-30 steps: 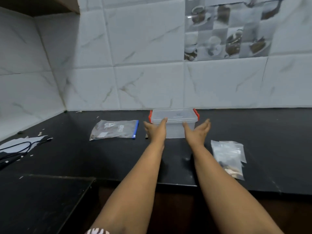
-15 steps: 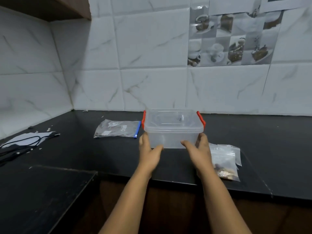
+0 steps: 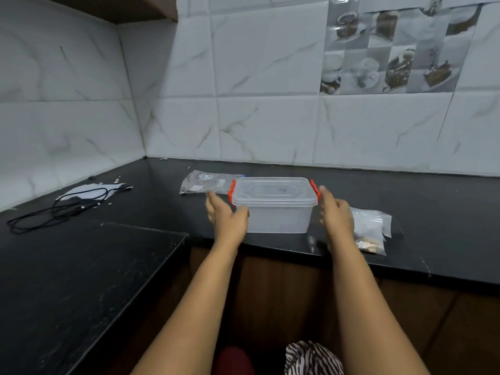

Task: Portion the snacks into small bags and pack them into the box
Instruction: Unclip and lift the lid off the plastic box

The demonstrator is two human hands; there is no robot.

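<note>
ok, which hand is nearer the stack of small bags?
Right. The right hand sits between the box and the small bags, just beside them. The left hand is on the far side of the box.

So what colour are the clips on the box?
Red clips on the clear box, head view.

Your black stone countertop [image 3: 433, 201] carries a lidded clear plastic box [image 3: 276, 205] at centre, zip bags [image 3: 209, 182] centre-left and right [image 3: 372, 228], and a black cable [image 3: 62, 207] at left.
</note>
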